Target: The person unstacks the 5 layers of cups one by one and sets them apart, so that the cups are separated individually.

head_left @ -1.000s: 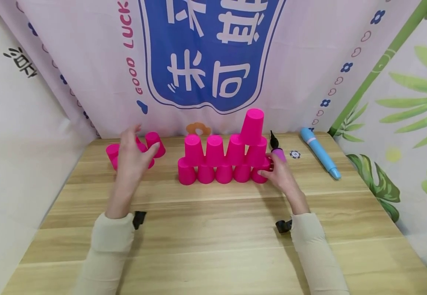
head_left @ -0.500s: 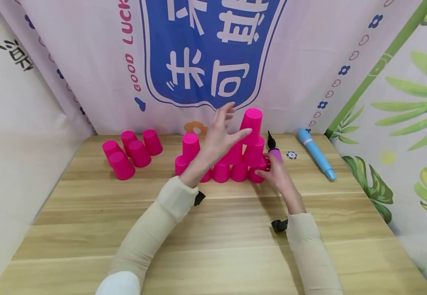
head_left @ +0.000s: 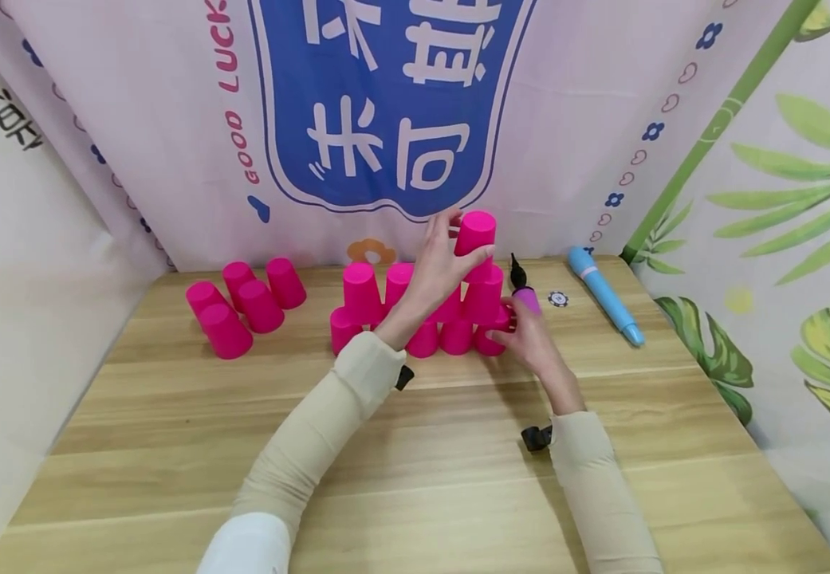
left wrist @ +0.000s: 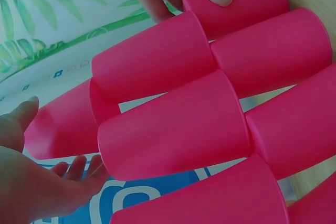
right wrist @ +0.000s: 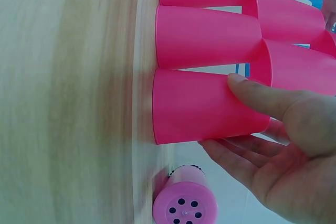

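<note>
Fingers first: your left hand (head_left: 438,267) is up at the top cup (head_left: 475,233) of the pink pyramid (head_left: 415,311), thumb on its front and fingers spread round the back. They look fairly straight, more cupping than squeezing, and the left wrist view shows them open beside the cup.

Your right hand (head_left: 529,339) is down at the end cup (head_left: 489,339) on the right of the bottom row, thumb laid across its side and fingers loose underneath, touching rather than clamping.

The pyramid sits near the tabletop's far edge, about mid-width. A small purple pump (head_left: 525,295) stands right behind your right hand, so it's tight there. A poker chip (head_left: 558,299) and a blue tube (head_left: 604,295) lie toward the far right corner, and four loose cups (head_left: 242,303) sit toward the far left corner.
</note>
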Available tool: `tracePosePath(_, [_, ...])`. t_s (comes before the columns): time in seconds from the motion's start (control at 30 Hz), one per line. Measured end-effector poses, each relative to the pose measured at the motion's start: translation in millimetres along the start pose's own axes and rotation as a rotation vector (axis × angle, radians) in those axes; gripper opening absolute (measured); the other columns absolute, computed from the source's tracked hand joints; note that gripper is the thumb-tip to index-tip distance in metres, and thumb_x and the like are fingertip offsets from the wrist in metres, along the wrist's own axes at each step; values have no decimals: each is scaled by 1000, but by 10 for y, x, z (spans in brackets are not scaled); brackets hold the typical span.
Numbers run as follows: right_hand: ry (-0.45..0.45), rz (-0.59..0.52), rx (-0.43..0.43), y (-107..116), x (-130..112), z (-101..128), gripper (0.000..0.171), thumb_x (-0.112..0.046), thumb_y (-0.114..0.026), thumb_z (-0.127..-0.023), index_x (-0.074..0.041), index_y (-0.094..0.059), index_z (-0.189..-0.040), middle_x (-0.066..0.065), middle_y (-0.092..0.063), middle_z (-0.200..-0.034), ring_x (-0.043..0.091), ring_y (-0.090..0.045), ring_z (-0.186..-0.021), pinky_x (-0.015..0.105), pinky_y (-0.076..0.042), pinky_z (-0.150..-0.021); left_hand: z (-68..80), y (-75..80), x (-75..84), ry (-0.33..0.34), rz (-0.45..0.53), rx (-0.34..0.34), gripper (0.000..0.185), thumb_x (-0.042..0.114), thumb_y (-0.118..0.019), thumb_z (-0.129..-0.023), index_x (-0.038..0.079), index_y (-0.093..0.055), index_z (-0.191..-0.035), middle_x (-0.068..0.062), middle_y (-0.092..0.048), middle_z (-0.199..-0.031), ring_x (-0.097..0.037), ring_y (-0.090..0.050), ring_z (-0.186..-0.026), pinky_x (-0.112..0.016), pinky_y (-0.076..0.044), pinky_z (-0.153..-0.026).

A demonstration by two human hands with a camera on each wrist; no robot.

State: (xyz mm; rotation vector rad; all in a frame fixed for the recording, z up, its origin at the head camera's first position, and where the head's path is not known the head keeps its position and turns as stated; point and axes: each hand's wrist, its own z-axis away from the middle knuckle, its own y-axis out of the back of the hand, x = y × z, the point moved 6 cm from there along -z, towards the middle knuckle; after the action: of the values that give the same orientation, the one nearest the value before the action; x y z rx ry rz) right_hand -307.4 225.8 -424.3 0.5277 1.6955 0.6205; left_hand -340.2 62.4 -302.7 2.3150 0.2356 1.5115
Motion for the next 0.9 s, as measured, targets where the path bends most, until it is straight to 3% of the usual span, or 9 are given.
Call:
tracePosePath(0.27, [-14,15,-4,-2,-6,-7,58,-5,-73,-84,5,-44,-132,24,-56,-121,39,-60,-108,46,-51,-92,-6,-1,-1,-4,-23,2,66,25,-73,-86,8,-38,-140,-7,-45,-128,-18,-49,-115,-26,-51,-87])
tracePosePath(0.4, [-10,11,-2,12,7,-10,57,-4,-73,-84,6,-44,-132,25,-56,-121,39,-60,-108,46,-51,-91,42,116,87,-57,-18,42,64,24,-74,-85,8,-41,-137,-7,-48,-123,-18,-51,-111,-25,-53,-82])
tracePosePath(0.63, [-9,2,-1,2,14,-21,57,-3,-73,-84,7,-43,-132,25,-55,-122,40,-59,-109,46,-51,-92,245,612,197,-103,8,147,62,22,-76,-83,7,-43,-134,-7,-49,-123,-19,-53,-110,-27,-54,-82])
tracePosePath(0.9, [-31,-37,-21,-8,15,-11,61,-3,-71,-85,8,-39,-135,26,-54,-124,40,-57,-112,46,-49,-94,596,1336,75,-93,-104,331,63,22,-75,-84,5,-42,-136,-10,-48,-126,-18,-50,-117,-34,-52,-89])
